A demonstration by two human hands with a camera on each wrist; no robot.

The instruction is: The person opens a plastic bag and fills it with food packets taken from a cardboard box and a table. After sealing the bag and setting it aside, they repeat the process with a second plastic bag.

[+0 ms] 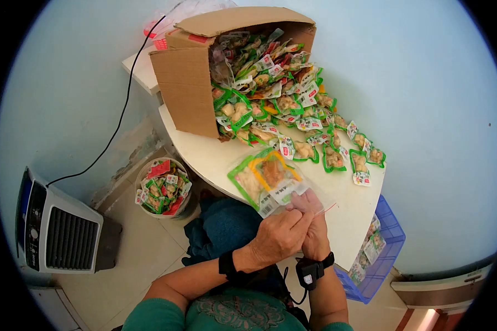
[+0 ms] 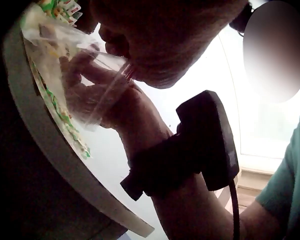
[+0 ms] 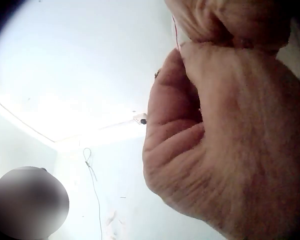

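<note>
A clear bag (image 1: pixel 279 186) is held up over the near edge of the table (image 1: pixel 201 149), with a yellow-edged pack (image 1: pixel 272 170) and a green-edged pack (image 1: pixel 246 183) inside. The left hand (image 1: pixel 281 234) pinches the bag's mouth, fingers curled tight. The right hand (image 1: pixel 316 237) has its fingers inside the plastic; whether they grip a pack cannot be told. Beyond, loose packs (image 1: pixel 333 158) spill across the table from a tipped carton (image 1: pixel 185 91). Below stand a filled bucket (image 1: pixel 171 213) at left and a blue crate (image 1: pixel 394 234) of packs at right.
</note>
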